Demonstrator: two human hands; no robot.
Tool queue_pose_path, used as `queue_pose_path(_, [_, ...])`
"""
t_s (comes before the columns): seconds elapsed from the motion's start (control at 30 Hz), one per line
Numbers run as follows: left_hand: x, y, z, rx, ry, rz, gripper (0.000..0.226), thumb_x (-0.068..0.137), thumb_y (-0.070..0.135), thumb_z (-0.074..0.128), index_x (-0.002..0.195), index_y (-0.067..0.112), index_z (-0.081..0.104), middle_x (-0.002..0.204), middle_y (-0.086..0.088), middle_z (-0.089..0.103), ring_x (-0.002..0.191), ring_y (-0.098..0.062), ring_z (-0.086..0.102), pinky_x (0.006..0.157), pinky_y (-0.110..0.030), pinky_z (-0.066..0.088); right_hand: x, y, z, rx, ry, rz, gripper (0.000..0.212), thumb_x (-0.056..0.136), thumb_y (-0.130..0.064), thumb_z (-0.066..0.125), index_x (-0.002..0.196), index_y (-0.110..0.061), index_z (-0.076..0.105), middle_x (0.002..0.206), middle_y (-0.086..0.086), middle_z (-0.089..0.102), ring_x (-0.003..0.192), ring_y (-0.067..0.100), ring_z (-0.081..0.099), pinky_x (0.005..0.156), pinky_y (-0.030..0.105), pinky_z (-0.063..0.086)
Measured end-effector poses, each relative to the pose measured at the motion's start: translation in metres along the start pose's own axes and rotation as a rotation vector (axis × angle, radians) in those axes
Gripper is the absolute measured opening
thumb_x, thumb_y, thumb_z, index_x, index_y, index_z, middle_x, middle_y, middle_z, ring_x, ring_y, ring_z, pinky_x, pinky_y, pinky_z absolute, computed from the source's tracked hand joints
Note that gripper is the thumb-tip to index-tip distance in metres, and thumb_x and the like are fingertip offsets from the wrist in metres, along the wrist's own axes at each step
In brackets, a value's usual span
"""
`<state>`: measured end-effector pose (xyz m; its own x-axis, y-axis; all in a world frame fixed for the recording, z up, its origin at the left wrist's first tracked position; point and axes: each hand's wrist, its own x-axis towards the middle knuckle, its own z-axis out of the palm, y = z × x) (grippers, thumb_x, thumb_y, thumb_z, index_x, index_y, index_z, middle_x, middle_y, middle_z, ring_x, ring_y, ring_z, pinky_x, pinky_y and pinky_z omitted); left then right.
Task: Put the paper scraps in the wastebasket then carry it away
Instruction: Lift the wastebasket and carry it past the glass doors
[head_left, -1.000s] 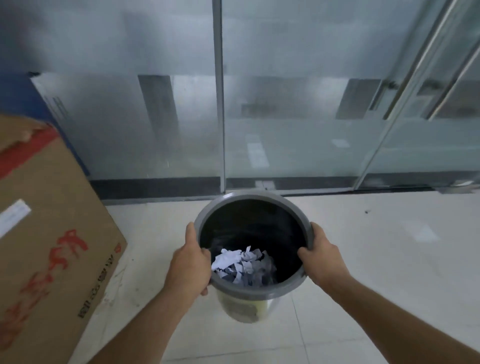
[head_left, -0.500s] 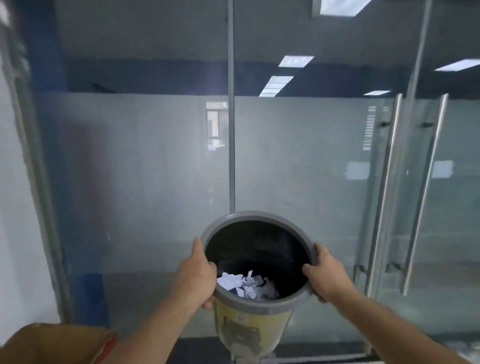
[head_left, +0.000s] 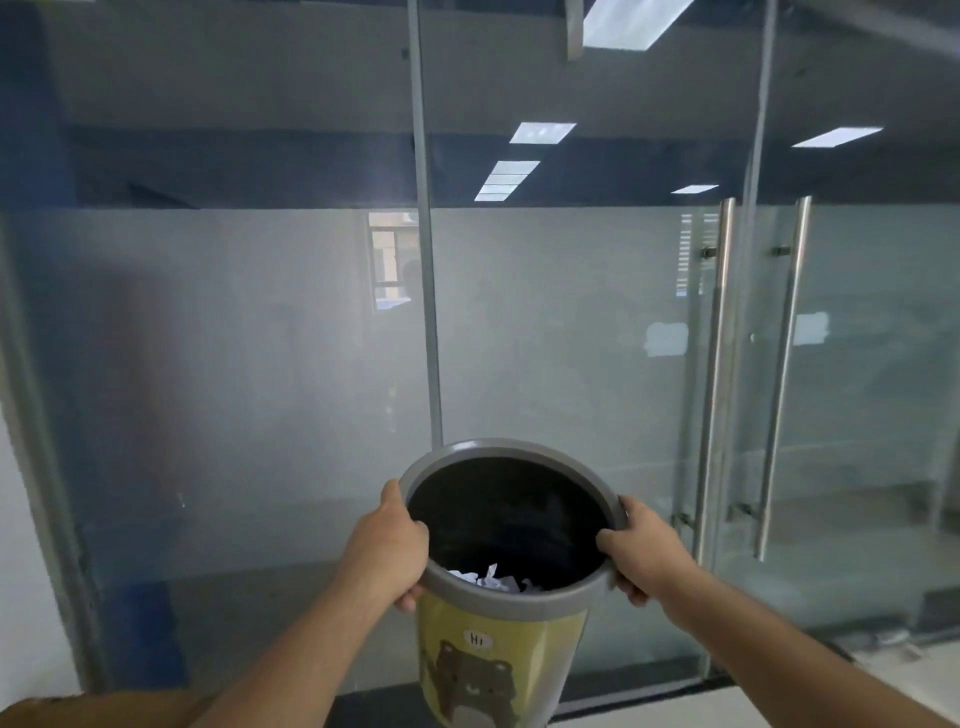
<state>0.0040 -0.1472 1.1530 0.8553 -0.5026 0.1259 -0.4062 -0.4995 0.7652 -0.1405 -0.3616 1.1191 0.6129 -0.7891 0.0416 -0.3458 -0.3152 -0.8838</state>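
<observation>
I hold the wastebasket up in front of me, off the floor. It has a grey rim, a black inside and a yellow wall with a bear picture. White paper scraps lie at its bottom, mostly hidden by the near rim. My left hand grips the rim on the left side, thumb over the top. On the opposite side my right hand clasps the rim the same way.
A frosted glass wall stands close ahead, with a metal post in its middle. A glass door with two long steel handles is at the right. A cardboard box corner shows at the bottom left.
The view has tilted upward from the floor to the glass wall. The wastebasket has risen with both hands still on its rim, and the box has dropped almost out of view.
</observation>
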Motion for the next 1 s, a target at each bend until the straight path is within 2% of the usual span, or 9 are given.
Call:
queue_pose_path(0.13, [0.010, 0.021, 0.035, -0.031, -0.076, 0.066, 0.042, 0.100, 0.014, 0.040, 0.141, 0.023, 0.035, 0.084, -0.016, 0.070, 0.045, -0.020, 0.062, 0.040, -0.025, 0.049, -0.014, 0.017, -0.041, -0.035, 0.094, 0.042, 0.033, 0.079, -0.009, 0.051, 0.111, -0.018, 0.050, 0.065, 0.016, 0.062, 0.040, 0.022, 0.051, 0.035, 0.023, 0.040])
queue_pose_path(0.27, [0.011, 0.059, 0.096, -0.093, -0.200, 0.129, 0.046, 0.098, 0.013, 0.038, 0.142, 0.026, 0.033, 0.089, -0.019, 0.068, 0.043, -0.021, 0.060, 0.040, -0.025, 0.048, -0.037, 0.043, -0.105, -0.099, 0.257, 0.108, 0.035, 0.078, -0.008, 0.052, 0.111, -0.019, 0.050, 0.069, 0.020, 0.066, 0.039, 0.023, 0.052, 0.034, 0.023, 0.040])
queue_pose_path(0.47, [-0.020, 0.124, 0.188, -0.107, -0.373, 0.228, 0.055, 0.095, 0.010, 0.036, 0.146, 0.030, 0.031, 0.093, -0.021, 0.069, 0.043, -0.022, 0.062, 0.038, -0.024, 0.048, -0.073, 0.094, -0.204, -0.076, 0.450, 0.213, 0.039, 0.078, -0.005, 0.050, 0.114, -0.020, 0.050, 0.066, 0.018, 0.058, 0.036, 0.022, 0.047, 0.035, 0.022, 0.037])
queue_pose_path(0.57, [-0.033, 0.151, 0.218, -0.103, -0.406, 0.259, 0.057, 0.096, 0.011, 0.037, 0.148, 0.031, 0.030, 0.099, -0.021, 0.070, 0.041, -0.019, 0.061, 0.037, -0.022, 0.047, -0.083, 0.115, -0.238, -0.033, 0.470, 0.240, 0.039, 0.079, -0.003, 0.049, 0.115, -0.018, 0.050, 0.064, 0.019, 0.055, 0.038, 0.022, 0.045, 0.036, 0.023, 0.036])
queue_pose_path(0.73, [-0.046, 0.192, 0.255, -0.074, -0.414, 0.279, 0.059, 0.098, 0.012, 0.036, 0.152, 0.034, 0.023, 0.095, -0.020, 0.070, 0.047, -0.020, 0.062, 0.040, -0.024, 0.050, -0.079, 0.142, -0.285, 0.003, 0.468, 0.218, 0.040, 0.080, -0.004, 0.049, 0.117, -0.018, 0.048, 0.067, 0.019, 0.056, 0.042, 0.024, 0.045, 0.037, 0.025, 0.037])
queue_pose_path(0.83, [-0.051, 0.214, 0.276, -0.046, -0.388, 0.273, 0.059, 0.100, 0.014, 0.038, 0.152, 0.034, 0.021, 0.103, -0.021, 0.069, 0.047, -0.018, 0.062, 0.040, -0.023, 0.050, -0.068, 0.159, -0.310, 0.015, 0.471, 0.204, 0.043, 0.081, -0.004, 0.049, 0.120, -0.020, 0.047, 0.070, 0.019, 0.056, 0.041, 0.024, 0.046, 0.035, 0.024, 0.037])
queue_pose_path(1.0, [-0.051, 0.246, 0.314, -0.051, -0.388, 0.273, 0.057, 0.100, 0.015, 0.039, 0.151, 0.035, 0.022, 0.106, -0.021, 0.068, 0.047, -0.017, 0.060, 0.040, -0.022, 0.049, -0.047, 0.184, -0.349, 0.033, 0.474, 0.206, 0.041, 0.080, -0.004, 0.049, 0.117, -0.020, 0.049, 0.067, 0.019, 0.056, 0.040, 0.024, 0.045, 0.036, 0.024, 0.037])
